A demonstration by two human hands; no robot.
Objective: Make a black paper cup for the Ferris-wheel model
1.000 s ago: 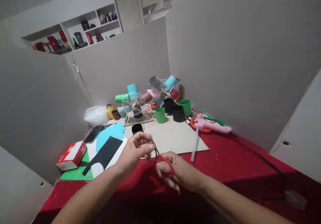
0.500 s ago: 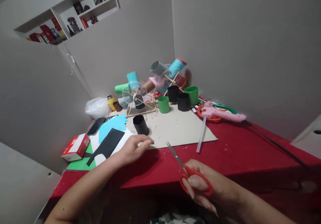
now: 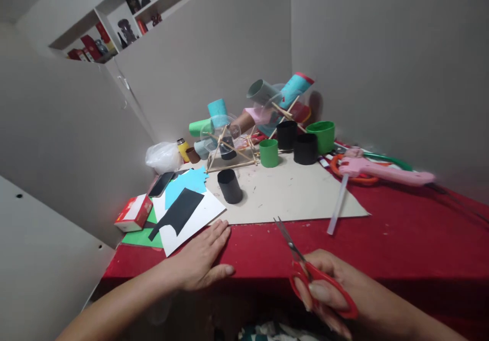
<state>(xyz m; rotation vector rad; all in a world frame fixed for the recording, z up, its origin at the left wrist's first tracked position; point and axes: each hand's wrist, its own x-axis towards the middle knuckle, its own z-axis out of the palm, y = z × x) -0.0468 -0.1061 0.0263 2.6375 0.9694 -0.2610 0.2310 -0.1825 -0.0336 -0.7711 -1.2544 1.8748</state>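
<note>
Two hands by front edge of desk (image 3: 412, 246): right hand (image 3: 344, 274) grips red scissors (image 3: 315, 271) by loops, tips slightly parted; left hand (image 3: 202, 257) lies flat, palm down, by near edge of grey board (image 3: 286, 203). Imo best with relaxed thumb, blades angled clear of left fingers.

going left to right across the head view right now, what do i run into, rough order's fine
Red-and-white box → left hand → lone black cylinder → smaller green cylinder → red-handled scissors held in the right hand → pink glue gun.
</note>
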